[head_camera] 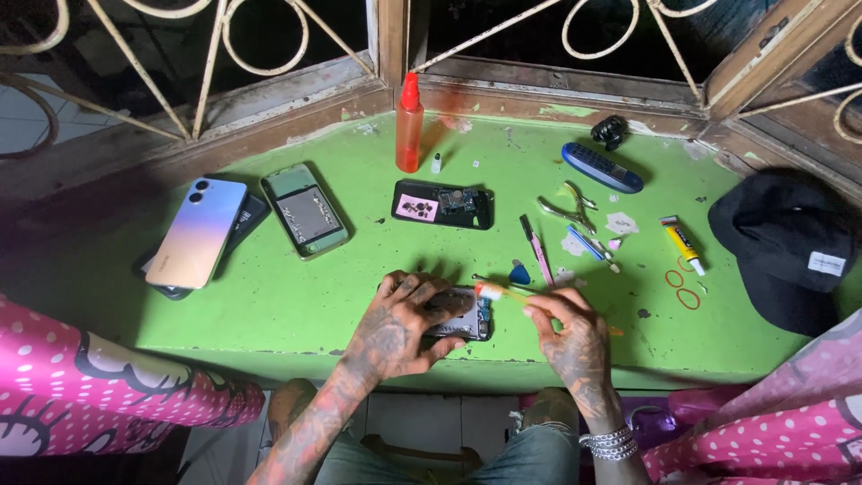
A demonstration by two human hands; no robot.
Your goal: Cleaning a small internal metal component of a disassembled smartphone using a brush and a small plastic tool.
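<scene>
The left hand [400, 328] lies flat over an opened phone [467, 316] at the front edge of the green worktop [296, 296], its fingers [440, 301] spread and curled loosely over the phone's body, pressing it down rather than gripping it. The right hand [575, 337] is just to the right of the phone, its fingers closed around a thin tool with an orange and white end [492, 290], whose tip points left over the phone's upper edge.

Behind the hands lie a blue pick [520, 273] and a pink-handled tool [537, 250]. Further back rest another opened phone with a pink patch [442, 204], an orange bottle [409, 126], pliers [567, 208] and a blue oblong case [602, 167]. To the left sit a phone with a shiny back cover [197, 232] and a green phone frame [305, 211]. At the right are a yellow glue tube [684, 244], red rubber bands [682, 289] and a black cap [790, 247].
</scene>
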